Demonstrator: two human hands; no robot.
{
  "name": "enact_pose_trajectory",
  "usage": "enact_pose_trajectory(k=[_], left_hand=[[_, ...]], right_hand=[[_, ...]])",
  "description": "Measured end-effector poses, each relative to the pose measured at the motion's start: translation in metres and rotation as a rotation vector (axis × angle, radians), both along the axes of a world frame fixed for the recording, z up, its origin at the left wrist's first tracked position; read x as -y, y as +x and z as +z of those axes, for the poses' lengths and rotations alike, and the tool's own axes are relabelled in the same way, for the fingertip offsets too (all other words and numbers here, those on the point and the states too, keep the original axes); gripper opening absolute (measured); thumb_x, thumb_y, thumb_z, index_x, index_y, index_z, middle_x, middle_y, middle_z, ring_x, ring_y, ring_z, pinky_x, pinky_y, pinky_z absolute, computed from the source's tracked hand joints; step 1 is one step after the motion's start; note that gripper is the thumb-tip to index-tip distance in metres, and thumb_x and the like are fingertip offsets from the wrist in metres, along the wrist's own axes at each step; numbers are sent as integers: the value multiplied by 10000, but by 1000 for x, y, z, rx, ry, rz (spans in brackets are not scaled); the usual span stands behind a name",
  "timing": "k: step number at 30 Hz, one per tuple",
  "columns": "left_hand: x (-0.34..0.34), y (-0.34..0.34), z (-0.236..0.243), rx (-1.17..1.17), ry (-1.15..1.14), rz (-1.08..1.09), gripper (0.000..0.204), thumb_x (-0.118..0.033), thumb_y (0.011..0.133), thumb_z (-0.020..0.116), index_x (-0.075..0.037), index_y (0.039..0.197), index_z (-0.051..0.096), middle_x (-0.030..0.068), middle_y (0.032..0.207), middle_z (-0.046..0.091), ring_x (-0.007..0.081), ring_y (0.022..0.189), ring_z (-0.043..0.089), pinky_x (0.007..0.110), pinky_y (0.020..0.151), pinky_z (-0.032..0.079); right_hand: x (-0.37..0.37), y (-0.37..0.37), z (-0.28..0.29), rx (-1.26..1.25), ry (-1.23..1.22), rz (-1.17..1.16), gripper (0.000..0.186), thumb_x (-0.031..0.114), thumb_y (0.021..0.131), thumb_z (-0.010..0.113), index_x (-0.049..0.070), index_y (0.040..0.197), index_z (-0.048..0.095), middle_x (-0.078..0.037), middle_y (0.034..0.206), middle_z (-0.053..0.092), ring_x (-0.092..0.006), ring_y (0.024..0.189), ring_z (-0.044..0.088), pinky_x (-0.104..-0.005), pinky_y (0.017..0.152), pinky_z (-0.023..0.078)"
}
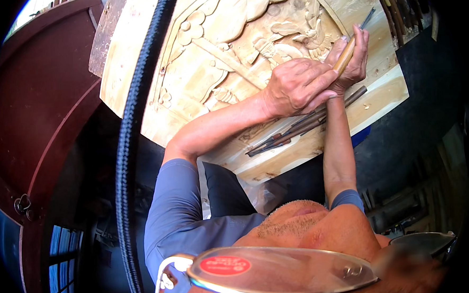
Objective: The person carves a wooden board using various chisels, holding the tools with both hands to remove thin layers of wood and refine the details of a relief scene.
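One carving tool [345, 56] is held over the right part of the carved panel [193, 88]; it has one plain, honey-coloured wooden handle and one narrow, dark metal blade, tilted so that the tip points toward the panel's upper right edge. Two hands are on it: the right hand [354, 69] has its grip clamped on the handle, thumb on one side and fingers on the other, and the left hand [294, 85] has its grip curled tight about the handle's lower end. The panel is a single broad board of pale yellow wood, cut in relief with rounded, cloud-like lobes, small round blossoms, a straight slanting bar and finer, feathery shapes near its upper right. Along the panel's near edge, below the hands, lies a group of slim dark tools [308, 124], at least three, partly overlapping. Beyond the panel's right edge stands a row of more tools [395, 6], too crowded to count. One black braided cable [136, 98] crosses in front of the panel's left side, and left of the panel is one large dark-red board [40, 87] with one metal ring [21, 203].
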State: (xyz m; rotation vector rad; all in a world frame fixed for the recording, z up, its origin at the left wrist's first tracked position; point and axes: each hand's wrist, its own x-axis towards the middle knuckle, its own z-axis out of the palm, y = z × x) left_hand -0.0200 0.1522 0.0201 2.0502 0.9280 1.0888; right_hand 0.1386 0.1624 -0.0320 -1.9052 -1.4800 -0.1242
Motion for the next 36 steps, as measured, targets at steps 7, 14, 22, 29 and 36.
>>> enact_pose_trajectory(k=[7, 14, 22, 29, 36], left_hand=[[-1, 4, 1, -25, 27, -11, 418, -301, 916, 850, -24, 1212, 748, 128, 1065, 794, 289, 895, 786, 384, 780, 637], [1, 4, 3, -50, 47, -21, 421, -297, 913, 853, -25, 1218, 751, 120, 1072, 793, 287, 913, 784, 383, 798, 636], [8, 2, -1, -82, 80, 15, 411, -241, 889, 867, -13, 1211, 751, 134, 1063, 788, 300, 922, 783, 395, 808, 634], [18, -11, 1, -80, 104, 108, 422, -226, 899, 859, 1, 1233, 736, 156, 1089, 792, 326, 968, 784, 408, 850, 626], [37, -105, -20, -261, 192, 385, 439, -271, 1016, 771, 17, 1344, 717, 184, 1234, 801, 353, 1173, 763, 452, 1033, 588]], right_hand=[[-1, 4, -2, -12, 15, -14, 387, 75, 971, 685, 100, 1357, 713, -193, 1321, 750, -426, 1202, 727, -487, 1031, 588], [1, 5, 0, -21, 51, 3, 372, 83, 971, 680, 100, 1339, 725, -181, 1296, 761, -419, 1210, 727, -491, 1034, 587], [5, 3, -13, 4, 56, 26, 377, 72, 962, 673, 124, 1329, 738, -170, 1307, 761, -388, 1199, 737, -473, 1015, 595], [5, -9, -14, 37, 58, 57, 377, 92, 985, 686, 121, 1358, 723, -162, 1314, 764, -368, 1231, 730, -459, 1054, 582], [11, -21, -14, 91, 51, 114, 432, 81, 967, 708, 143, 1395, 703, -182, 1352, 738, -387, 1239, 717, -463, 1054, 579]])
